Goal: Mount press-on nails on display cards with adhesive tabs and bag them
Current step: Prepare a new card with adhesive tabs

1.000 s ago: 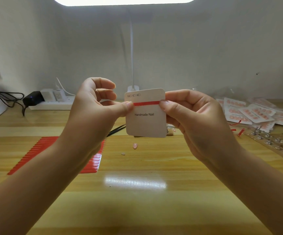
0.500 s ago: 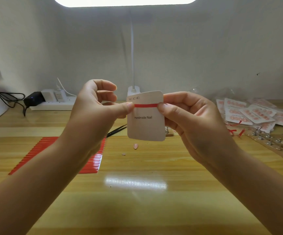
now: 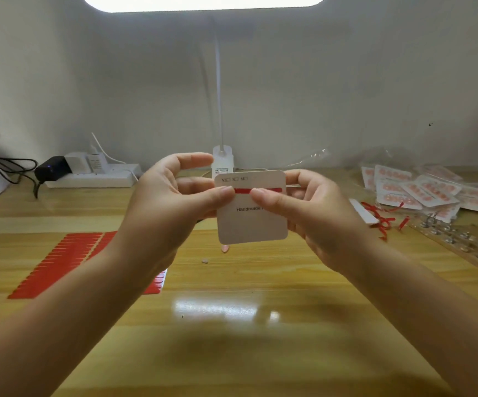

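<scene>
1. Display card (image 3: 251,222) up in the air over the counter (image 3: 232,325), just in front of the lamp base (image 3: 222,159), printed side facing the camera.
2. Left hand (image 3: 172,202) gripping the card's left edge, thumb on the front at the left end of the red adhesive strip (image 3: 243,191), rest of the fingers curled behind. Right hand (image 3: 309,207) pinching it from the other side, thumb on the front, fingers behind.
3. Change from a second ago: right thumb slid inward along the strip from the card's right edge, now nearly meeting the left thumb, covering part of the "Handmade Nail" text. Card also tipped a touch.
4. Probably rubbing the strip down flat. Red liner looks still on, so peeling and sticking nails likely comes after.
5. Left of the card, flat on the counter: sheet of red adhesive tabs (image 3: 60,262), plenty left. Just below the card: one loose pink nail (image 3: 225,248).
6. Containers: right of the card, a pile of bagged finished cards (image 3: 421,190), each clear bag holding a card with pink nails. Peeled red liner scraps (image 3: 384,222) in front of that pile.
</scene>
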